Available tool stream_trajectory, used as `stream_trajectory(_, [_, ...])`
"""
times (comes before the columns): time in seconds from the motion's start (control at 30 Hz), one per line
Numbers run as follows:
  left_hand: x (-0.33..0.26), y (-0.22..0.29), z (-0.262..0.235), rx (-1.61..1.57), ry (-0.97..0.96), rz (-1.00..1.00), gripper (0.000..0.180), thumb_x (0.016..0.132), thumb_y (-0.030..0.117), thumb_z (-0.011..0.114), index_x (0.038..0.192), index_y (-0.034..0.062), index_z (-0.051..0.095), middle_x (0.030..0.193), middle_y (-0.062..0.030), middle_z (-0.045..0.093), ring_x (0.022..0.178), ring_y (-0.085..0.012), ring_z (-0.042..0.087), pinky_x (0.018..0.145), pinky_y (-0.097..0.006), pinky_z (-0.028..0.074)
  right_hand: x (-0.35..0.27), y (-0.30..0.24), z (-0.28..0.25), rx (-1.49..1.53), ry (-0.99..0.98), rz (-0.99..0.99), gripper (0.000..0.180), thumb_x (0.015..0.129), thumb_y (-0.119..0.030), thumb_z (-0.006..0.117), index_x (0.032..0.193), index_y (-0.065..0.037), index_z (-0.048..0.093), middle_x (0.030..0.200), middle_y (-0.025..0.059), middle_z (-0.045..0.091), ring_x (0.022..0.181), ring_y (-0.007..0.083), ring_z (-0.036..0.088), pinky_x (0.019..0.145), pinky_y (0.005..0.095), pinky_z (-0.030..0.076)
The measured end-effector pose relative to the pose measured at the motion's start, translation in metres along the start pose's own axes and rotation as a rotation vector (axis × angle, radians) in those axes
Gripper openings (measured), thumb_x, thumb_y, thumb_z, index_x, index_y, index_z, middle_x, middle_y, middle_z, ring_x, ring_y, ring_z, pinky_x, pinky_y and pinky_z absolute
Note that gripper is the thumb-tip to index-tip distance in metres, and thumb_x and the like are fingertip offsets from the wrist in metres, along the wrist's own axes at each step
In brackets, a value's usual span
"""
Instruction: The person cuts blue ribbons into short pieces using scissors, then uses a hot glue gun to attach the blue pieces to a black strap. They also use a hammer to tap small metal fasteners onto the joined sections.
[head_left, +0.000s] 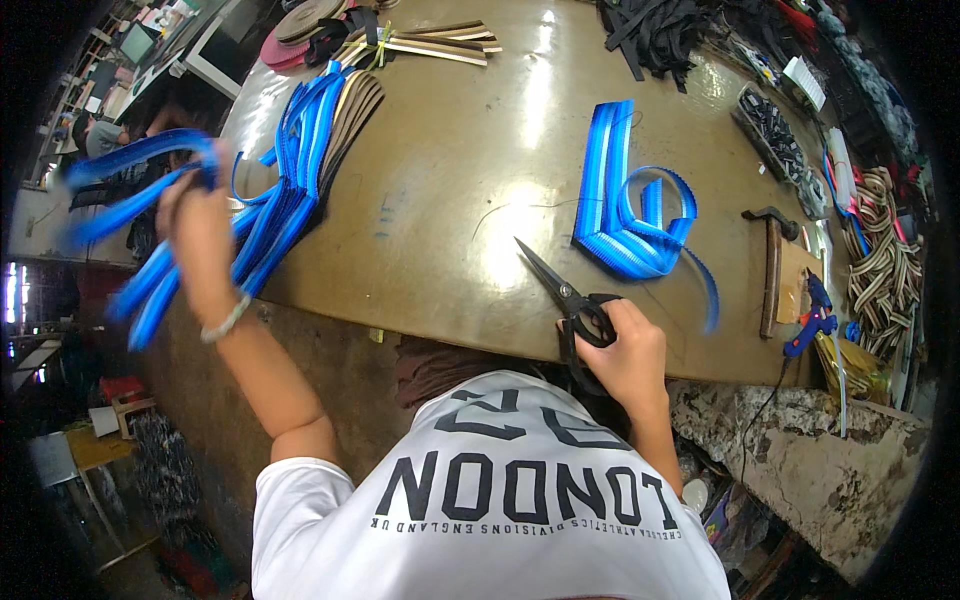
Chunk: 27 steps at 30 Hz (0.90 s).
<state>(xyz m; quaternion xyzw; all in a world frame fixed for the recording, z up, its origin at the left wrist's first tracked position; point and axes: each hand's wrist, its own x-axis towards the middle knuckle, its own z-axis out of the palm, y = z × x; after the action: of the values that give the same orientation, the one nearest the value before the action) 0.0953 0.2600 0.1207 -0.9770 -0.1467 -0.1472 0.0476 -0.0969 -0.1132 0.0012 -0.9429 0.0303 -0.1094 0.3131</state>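
My right hand (632, 352) is closed round the handles of black scissors (568, 296) at the table's near edge. The scissors' blades point up and left, slightly parted, with nothing between them. Off the table's left side, my left hand (197, 228) is raised and smeared by motion, gripping a blue striped strap (140, 152) whose ends swing out to the left. Beside that hand, a bundle of similar blue straps (305, 150) lies along the table's left edge and hangs over it. A loosely coiled length of blue striped webbing (608, 180) rests right of centre, beyond the scissors.
The broad brown table (430, 190) has brown striped straps (430, 42) and rolled webbing (300, 22) at its far left. Black straps (655, 35) lie at the far right. Along the right side are a tray of black parts (770, 130), a hammer (771, 260) and a blue glue gun (815, 320).
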Motion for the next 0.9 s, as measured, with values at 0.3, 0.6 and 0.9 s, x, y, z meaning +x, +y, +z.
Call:
stream_trajectory(0.3, [-0.006, -0.008, 0.099, 0.069, -0.029, 0.332, 0.073, 0.094, 0.063, 0.044, 0.118, -0.0031, 0.064, 0.121, -0.022, 0.054, 0.116, -0.038, 0.048, 0.099, -0.05, 0.037, -0.006, 0.003, 0.002, 0.007, 0.039, 0.005, 0.034, 0.069, -0.026, 0.083, 0.085, -0.005, 0.062, 0.082, 0.0106, 0.063, 0.069, 0.0309, 0.064, 0.058, 0.039, 0.051])
stream_trajectory(0.6, [-0.134, 0.178, 0.057, -1.306, -1.287, 0.366, 0.046, 0.098, 0.042, 0.053, 0.108, -0.002, 0.063, 0.084, -0.0115, 0.072, 0.058, -0.0111, 0.064, 0.046, -0.02, 0.042, -0.018, -0.001, -0.015, 0.357, 0.177, 0.205, 0.034, 0.07, -0.018, 0.086, 0.083, -0.001, 0.059, 0.074, 0.0084, 0.057, 0.058, 0.0178, 0.056, 0.053, 0.0289, 0.045])
stream_trajectory(0.9, [-0.138, 0.256, 0.058, -1.762, -1.372, 0.099, 0.025, 0.095, 0.022, 0.065, 0.104, -0.0003, 0.059, 0.089, -0.0071, 0.068, 0.075, -0.0111, 0.067, 0.063, -0.023, 0.053, -0.034, 0.016, -0.036, 0.403, 0.177, 0.509, 0.034, 0.072, -0.019, 0.085, 0.083, -0.001, 0.058, 0.075, 0.0068, 0.056, 0.059, 0.0147, 0.052, 0.054, 0.0271, 0.043])
